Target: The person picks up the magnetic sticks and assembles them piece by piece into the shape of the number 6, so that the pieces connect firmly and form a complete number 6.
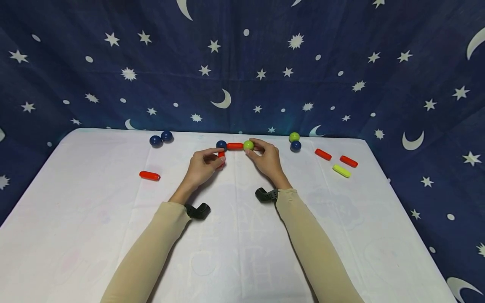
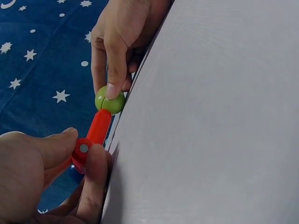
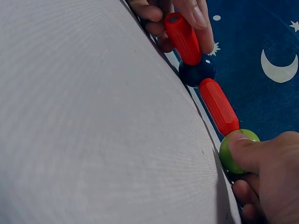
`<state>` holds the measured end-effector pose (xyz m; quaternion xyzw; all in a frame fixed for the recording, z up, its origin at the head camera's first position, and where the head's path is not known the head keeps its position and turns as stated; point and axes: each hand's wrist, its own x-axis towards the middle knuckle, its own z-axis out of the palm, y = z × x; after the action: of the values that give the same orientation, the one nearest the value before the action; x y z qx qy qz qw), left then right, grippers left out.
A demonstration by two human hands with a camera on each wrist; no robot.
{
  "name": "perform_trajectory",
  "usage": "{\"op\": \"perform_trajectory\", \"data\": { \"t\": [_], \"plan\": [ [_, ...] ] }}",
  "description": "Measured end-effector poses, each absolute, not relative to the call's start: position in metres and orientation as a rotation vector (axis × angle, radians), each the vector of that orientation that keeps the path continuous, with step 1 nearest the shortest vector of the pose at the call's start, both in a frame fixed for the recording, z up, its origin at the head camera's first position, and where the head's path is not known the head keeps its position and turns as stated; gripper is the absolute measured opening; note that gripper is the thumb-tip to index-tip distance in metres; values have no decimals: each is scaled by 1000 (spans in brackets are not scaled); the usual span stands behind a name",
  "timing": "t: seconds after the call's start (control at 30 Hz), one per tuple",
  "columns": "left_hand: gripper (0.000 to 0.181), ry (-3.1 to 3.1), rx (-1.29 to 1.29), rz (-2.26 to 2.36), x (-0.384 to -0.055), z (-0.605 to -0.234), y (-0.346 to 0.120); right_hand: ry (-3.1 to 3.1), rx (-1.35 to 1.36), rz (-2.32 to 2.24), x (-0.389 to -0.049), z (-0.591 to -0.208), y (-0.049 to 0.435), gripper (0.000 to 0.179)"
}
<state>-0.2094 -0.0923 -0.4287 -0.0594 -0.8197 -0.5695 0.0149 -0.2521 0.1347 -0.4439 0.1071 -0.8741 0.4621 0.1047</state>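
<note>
A red rod [image 1: 235, 146] joins a dark blue ball [image 1: 221, 145] on its left to a green ball [image 1: 248, 145] on its right. From the blue ball a second red rod [image 3: 183, 38] points toward the person. My left hand [image 1: 203, 167] pinches this second rod between thumb and fingers; its free end shows a round grey tip in the left wrist view. My right hand [image 1: 268, 158] holds the green ball between thumb and fingertips. The blue ball is mostly hidden behind the left hand in the left wrist view.
Two blue balls [image 1: 161, 139] and a red rod [image 1: 149, 176] lie to the left on the white table [image 1: 242, 244]. To the right are a green ball [image 1: 294, 136], a blue ball [image 1: 295, 146], two red rods [image 1: 323, 154] and a yellow rod [image 1: 342, 171]. A starry cloth [image 1: 265, 97] hangs behind.
</note>
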Motion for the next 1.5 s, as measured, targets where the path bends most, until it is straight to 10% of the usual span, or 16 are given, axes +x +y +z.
{"op": "perform_trajectory", "data": {
  "t": [1.5],
  "plan": [
    [39, -2568, -153, -1785, -209, -419, -101, -2595, 303, 1374, -250, -441, 134, 41]
  ]
}}
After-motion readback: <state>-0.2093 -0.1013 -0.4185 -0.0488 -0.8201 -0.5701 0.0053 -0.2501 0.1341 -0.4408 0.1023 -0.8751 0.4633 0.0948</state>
